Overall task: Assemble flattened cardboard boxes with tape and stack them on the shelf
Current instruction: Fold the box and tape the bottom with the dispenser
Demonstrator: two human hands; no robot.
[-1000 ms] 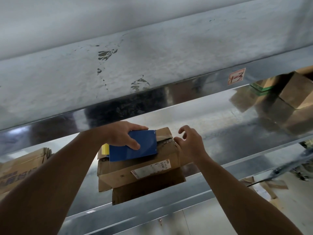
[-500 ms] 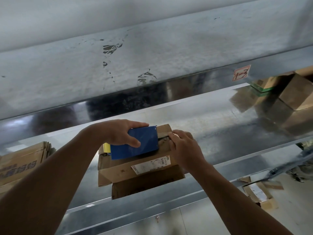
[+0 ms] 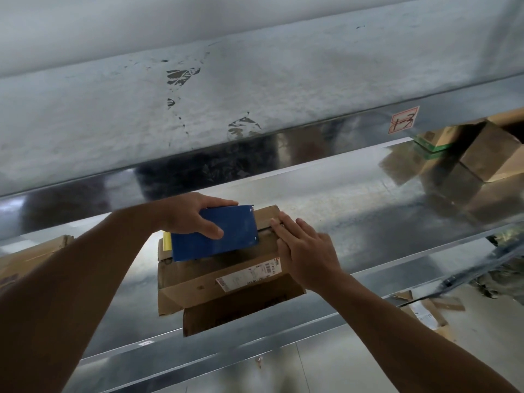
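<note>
A brown cardboard box (image 3: 215,275) with a white shipping label sits on the shiny metal shelf (image 3: 368,217), near its front edge. My left hand (image 3: 190,219) grips a blue tape dispenser (image 3: 218,234) that lies on the box's top; a yellow part shows at its left end. My right hand (image 3: 306,248) lies flat with straight fingers on the right end of the box top, just right of the dispenser. The box's lower front flap hangs loose over the shelf's edge.
Another cardboard box (image 3: 31,259) stands on the shelf at the far left. More boxes (image 3: 487,154) sit at the back right, below a red-marked label (image 3: 404,123) on the upper beam. Flattened cardboard (image 3: 425,310) lies on the floor at lower right.
My right hand came down from hovering and now presses flat on the box's right end. My left hand keeps the dispenser on the box top, shifted slightly.
</note>
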